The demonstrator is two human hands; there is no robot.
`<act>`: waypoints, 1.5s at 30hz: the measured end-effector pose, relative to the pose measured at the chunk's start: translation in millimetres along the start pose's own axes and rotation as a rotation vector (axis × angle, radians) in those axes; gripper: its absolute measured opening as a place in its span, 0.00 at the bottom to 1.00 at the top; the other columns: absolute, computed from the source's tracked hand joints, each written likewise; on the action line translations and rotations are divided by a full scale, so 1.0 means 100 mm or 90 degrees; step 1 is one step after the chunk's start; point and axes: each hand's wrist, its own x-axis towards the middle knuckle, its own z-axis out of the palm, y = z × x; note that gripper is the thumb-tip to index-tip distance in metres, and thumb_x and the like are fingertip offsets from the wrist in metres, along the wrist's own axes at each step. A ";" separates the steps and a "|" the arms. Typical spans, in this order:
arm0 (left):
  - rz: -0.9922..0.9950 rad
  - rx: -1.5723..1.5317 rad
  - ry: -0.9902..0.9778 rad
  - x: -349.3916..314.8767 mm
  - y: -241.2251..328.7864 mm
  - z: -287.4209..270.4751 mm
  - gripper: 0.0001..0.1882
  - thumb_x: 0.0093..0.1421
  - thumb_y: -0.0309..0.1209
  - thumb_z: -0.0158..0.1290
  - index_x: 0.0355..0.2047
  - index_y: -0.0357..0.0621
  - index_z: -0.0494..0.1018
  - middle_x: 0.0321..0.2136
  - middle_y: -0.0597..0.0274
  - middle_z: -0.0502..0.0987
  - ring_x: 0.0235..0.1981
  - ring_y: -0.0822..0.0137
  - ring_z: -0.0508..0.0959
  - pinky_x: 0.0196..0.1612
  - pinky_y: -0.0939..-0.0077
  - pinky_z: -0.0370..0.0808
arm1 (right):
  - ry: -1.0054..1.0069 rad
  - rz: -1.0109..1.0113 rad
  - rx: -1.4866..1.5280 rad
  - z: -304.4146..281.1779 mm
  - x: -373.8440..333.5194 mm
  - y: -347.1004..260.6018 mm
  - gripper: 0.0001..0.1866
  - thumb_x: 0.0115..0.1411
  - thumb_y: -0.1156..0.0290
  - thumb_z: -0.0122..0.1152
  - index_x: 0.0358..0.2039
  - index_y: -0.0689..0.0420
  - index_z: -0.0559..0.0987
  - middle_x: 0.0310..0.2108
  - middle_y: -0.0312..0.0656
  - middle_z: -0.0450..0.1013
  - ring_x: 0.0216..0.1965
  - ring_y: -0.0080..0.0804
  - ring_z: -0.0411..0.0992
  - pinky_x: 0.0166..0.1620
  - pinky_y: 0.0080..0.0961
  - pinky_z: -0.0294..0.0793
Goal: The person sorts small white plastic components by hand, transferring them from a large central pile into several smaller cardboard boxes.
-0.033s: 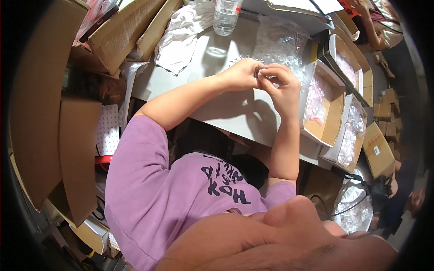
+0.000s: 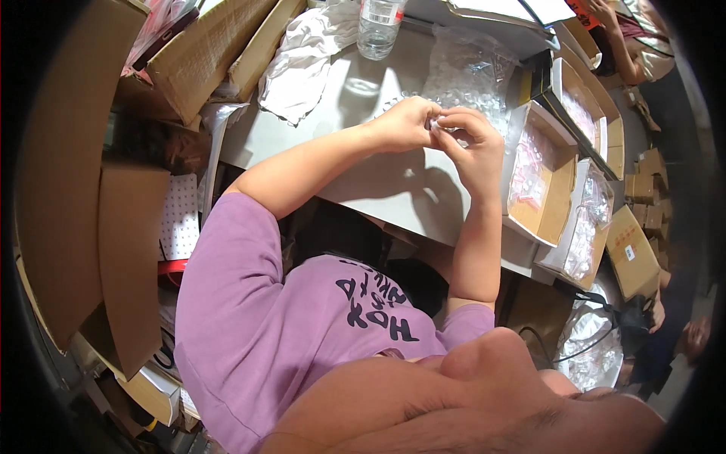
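Above the table, my left hand (image 2: 408,125) and my right hand (image 2: 475,144) meet fingertip to fingertip. Both are closed in a pinch around a small whitish clear piece (image 2: 435,123). Its exact kind is too small to tell, and fingers hide most of it. Just beyond the hands lies a clear plastic bag (image 2: 473,64) with many small clear pieces around its mouth. Some loose clear pieces (image 2: 392,100) rest on the table behind my left hand.
A clear bottle (image 2: 380,30) stands at the back beside a crumpled white cloth (image 2: 302,64). To the right, an open carton tray (image 2: 556,197) holds small clear packets, with more trays around it. Cardboard boxes (image 2: 136,250) crowd the left. Another person's arm (image 2: 624,49) shows at the far right.
Both hands stay in the same place. The small piece has shifted slightly between the fingertips.
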 end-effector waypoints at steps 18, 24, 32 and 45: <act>-0.052 0.007 -0.121 -0.08 0.24 -0.18 0.21 0.43 0.38 0.67 0.32 0.41 0.72 0.24 0.72 0.70 0.26 0.81 0.69 0.27 0.85 0.65 | -0.126 -0.099 -0.065 -0.17 0.03 0.01 0.10 0.45 0.77 0.58 0.31 0.56 0.80 0.42 0.46 0.69 0.45 0.42 0.67 0.48 0.34 0.68; -0.097 -0.104 -0.149 -0.10 0.26 -0.12 0.20 0.48 0.43 0.63 0.32 0.42 0.72 0.24 0.72 0.71 0.27 0.81 0.68 0.28 0.86 0.64 | -0.123 -0.181 -0.153 -0.10 -0.02 0.05 0.12 0.42 0.77 0.62 0.31 0.54 0.78 0.49 0.44 0.64 0.51 0.45 0.60 0.53 0.37 0.62; 0.057 -0.018 -0.010 -0.03 0.35 -0.17 0.19 0.56 0.33 0.57 0.44 0.36 0.69 0.39 0.61 0.73 0.38 0.75 0.73 0.42 0.81 0.69 | 0.019 -0.183 -0.095 -0.23 0.03 0.05 0.05 0.49 0.73 0.64 0.26 0.59 0.77 0.34 0.43 0.73 0.37 0.41 0.71 0.41 0.31 0.71; 0.157 0.085 0.022 -0.07 0.34 -0.15 0.06 0.58 0.25 0.51 0.31 0.33 0.73 0.29 0.63 0.74 0.31 0.77 0.71 0.34 0.83 0.67 | 0.050 -0.067 0.012 -0.22 0.00 -0.02 0.10 0.48 0.70 0.68 0.29 0.60 0.77 0.22 0.38 0.74 0.21 0.20 0.71 0.25 0.17 0.69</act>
